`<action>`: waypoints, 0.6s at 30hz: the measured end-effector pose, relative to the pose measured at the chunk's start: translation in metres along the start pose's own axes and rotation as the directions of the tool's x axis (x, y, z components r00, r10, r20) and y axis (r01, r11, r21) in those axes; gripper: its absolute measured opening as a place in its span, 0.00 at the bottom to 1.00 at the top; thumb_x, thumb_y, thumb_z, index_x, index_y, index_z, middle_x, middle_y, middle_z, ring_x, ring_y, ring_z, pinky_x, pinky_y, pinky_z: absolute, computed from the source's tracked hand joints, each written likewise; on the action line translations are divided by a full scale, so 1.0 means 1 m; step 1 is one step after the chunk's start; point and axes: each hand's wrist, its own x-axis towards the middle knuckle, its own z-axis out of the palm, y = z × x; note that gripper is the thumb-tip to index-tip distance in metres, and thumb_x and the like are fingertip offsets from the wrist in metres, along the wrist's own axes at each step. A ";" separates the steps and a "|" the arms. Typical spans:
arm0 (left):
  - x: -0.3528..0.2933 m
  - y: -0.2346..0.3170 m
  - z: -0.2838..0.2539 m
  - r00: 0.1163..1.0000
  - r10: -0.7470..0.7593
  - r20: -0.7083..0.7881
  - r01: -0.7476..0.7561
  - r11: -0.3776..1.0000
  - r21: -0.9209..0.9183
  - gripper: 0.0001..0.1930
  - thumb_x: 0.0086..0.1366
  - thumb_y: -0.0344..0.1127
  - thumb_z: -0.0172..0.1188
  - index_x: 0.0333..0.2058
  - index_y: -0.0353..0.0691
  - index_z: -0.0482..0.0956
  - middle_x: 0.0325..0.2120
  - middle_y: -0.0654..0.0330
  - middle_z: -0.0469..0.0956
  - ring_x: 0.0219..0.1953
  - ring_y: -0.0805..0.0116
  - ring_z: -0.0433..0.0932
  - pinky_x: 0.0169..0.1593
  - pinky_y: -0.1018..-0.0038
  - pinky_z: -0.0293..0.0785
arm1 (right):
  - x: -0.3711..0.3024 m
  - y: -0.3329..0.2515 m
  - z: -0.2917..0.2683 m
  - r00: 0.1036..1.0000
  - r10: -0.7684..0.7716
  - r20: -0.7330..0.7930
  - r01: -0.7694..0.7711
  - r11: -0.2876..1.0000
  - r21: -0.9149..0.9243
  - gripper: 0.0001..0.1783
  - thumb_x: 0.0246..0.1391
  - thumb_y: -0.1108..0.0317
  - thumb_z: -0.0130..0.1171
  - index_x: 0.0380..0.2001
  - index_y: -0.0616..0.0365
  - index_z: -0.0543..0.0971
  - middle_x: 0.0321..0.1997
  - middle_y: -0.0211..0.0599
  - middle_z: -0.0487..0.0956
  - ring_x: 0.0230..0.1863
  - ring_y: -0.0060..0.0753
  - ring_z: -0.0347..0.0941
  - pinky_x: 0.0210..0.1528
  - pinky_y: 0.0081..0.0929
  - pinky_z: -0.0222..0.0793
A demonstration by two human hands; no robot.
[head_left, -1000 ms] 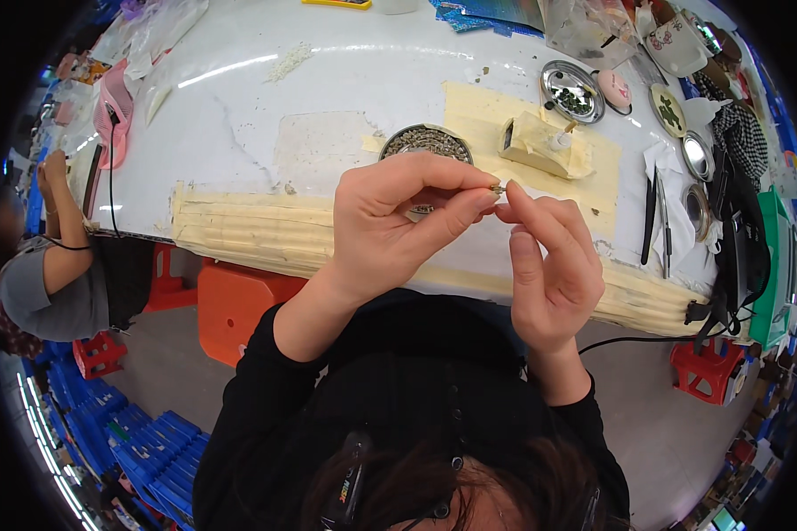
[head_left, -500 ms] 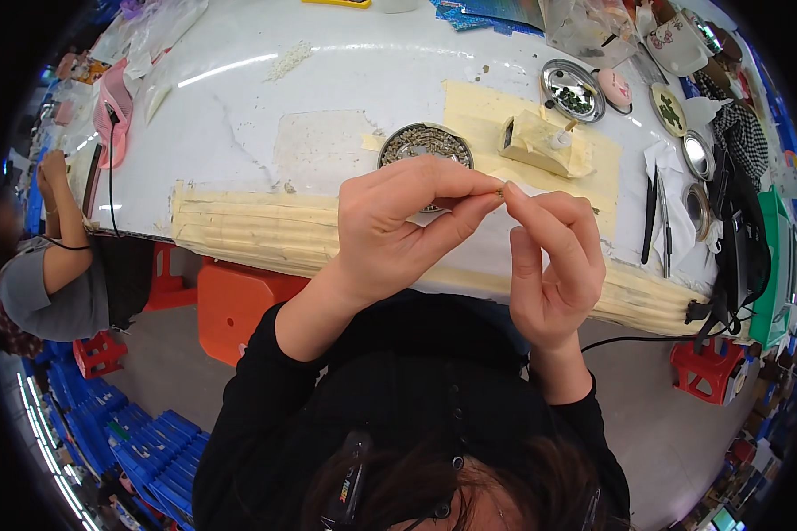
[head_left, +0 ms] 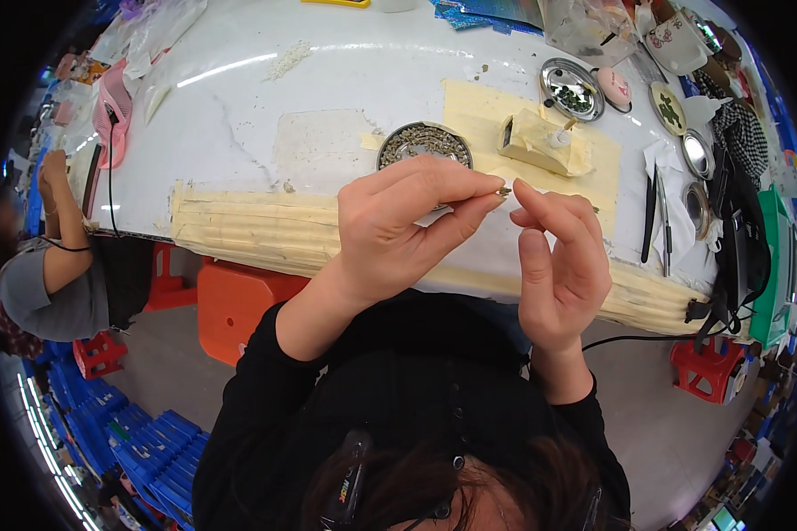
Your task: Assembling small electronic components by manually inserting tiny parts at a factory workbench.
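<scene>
Over the table's front edge, my left hand point(head_left: 407, 212) pinches a tiny gold-coloured metal piece point(head_left: 504, 190) between thumb and fingertips. The piece is too small to name more closely. Just right of it is my right hand point(head_left: 562, 265), its fingertips apart from the piece, fingers bent and thumb standing away with nothing seen between them. Behind my left hand sits a round metal dish point(head_left: 381, 159) of many small metallic pieces, partly hidden by my fingers. A tape-covered block point(head_left: 540, 146) with a small white fitting on top stands beyond my right hand.
Tweezers point(head_left: 664, 221) and another slim dark tool lie on white tissue at the right. A metal plate point(head_left: 593, 75) with dark green bits and a pink oval case point(head_left: 615, 88) are farther back. Another person point(head_left: 53, 283) sits at the far left, beside an orange stool point(head_left: 235, 305).
My right hand has drawn slightly away to the right and its fingers have parted from the tiny metal piece. My left hand keeps it pinched in nearly the same place.
</scene>
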 end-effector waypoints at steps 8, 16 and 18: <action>0.001 0.000 0.000 0.999 0.049 -0.010 -0.048 0.998 0.030 0.10 0.53 0.19 0.67 0.35 0.32 0.82 0.27 0.55 0.82 0.27 0.72 0.79 0.30 0.80 0.75 | -0.001 0.002 -0.001 0.999 0.028 0.032 -0.029 0.999 0.016 0.16 0.53 0.80 0.57 0.46 0.66 0.80 0.33 0.38 0.76 0.34 0.28 0.73 0.35 0.20 0.69; 0.000 -0.003 0.000 0.989 0.145 -0.019 -0.143 0.987 0.078 0.12 0.50 0.19 0.69 0.36 0.32 0.83 0.28 0.55 0.81 0.28 0.70 0.79 0.30 0.79 0.75 | -0.003 -0.002 -0.003 0.964 0.243 0.107 -0.265 0.913 0.309 0.13 0.59 0.76 0.54 0.46 0.68 0.78 0.36 0.38 0.76 0.38 0.27 0.72 0.43 0.22 0.66; 0.000 -0.004 0.001 0.988 0.152 -0.013 -0.151 0.986 0.069 0.13 0.50 0.19 0.69 0.36 0.33 0.83 0.28 0.56 0.81 0.28 0.69 0.79 0.29 0.79 0.75 | -0.004 -0.003 -0.004 0.947 0.292 0.134 -0.322 0.861 0.393 0.12 0.61 0.74 0.53 0.45 0.68 0.78 0.37 0.38 0.76 0.39 0.26 0.72 0.45 0.22 0.66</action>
